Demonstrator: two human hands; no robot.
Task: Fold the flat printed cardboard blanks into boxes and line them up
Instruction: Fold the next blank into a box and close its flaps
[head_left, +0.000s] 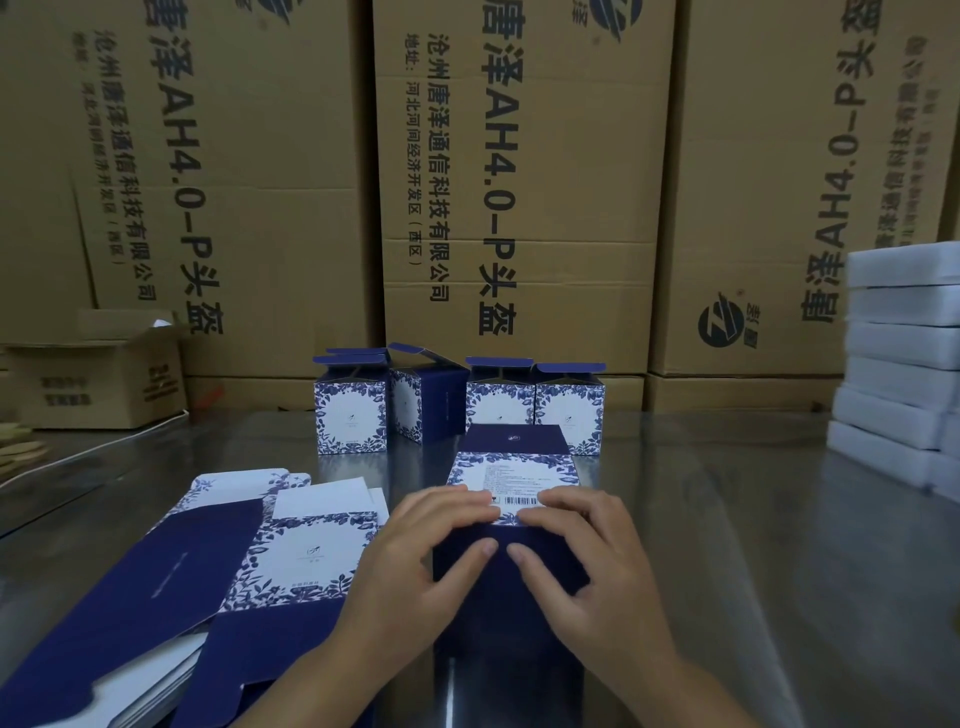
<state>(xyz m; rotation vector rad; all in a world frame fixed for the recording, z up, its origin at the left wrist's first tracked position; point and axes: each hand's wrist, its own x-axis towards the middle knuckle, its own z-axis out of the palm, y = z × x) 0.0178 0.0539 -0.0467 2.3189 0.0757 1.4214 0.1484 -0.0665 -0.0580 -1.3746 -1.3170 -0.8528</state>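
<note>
Box (514, 592) gripped: left hand (415, 551), right hand (587, 551).

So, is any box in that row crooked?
Yes. The second box from the left is twisted, showing a corner and its dark blue side. The other three boxes face straight forward.
</note>
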